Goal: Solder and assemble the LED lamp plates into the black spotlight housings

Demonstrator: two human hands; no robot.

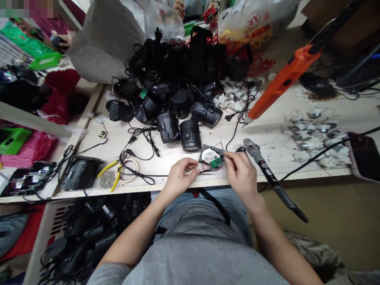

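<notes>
At the table's front edge lies an opened black lamp housing [221, 151] with a white disc [209, 156] inside. A small green circuit board [215, 162] sits on it, with red and black wires at its left. My left hand [181, 174] is curled just left of the housing, thumb and index near the wires. A black cable [162, 175] runs under that hand; whether the fingertips grip it is hard to see. My right hand [242, 170] pinches the right edge of the housing with thumb and forefinger.
Black lamp housings [190, 134] are heaped behind. An orange electric screwdriver [282, 83] hangs at right above white parts [317, 134]. A grey-black soldering iron [268, 178] sticks out past the front edge. Yellow-handled pliers [117, 177] and a solder-wire ring [130, 170] lie left.
</notes>
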